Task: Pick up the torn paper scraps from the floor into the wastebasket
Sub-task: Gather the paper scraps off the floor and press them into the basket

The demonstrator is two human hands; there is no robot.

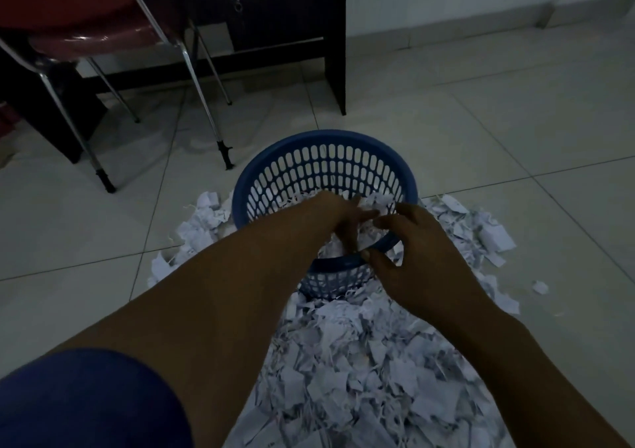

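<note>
Blue slotted wastebasket [326, 172] on pale tiled floor [481, 131], partly filled with torn paper scraps [360, 361]; a large heap of them lies on the floor around and in front of it. Left hand [338, 219] reaches inside over the rim, fingers down among scraps, grip unclear. Right hand [415, 251] above the near rim, fingers loosely curled, holding nothing visible. Red chair [86, 18] and dark table [281, 7] behind
</note>
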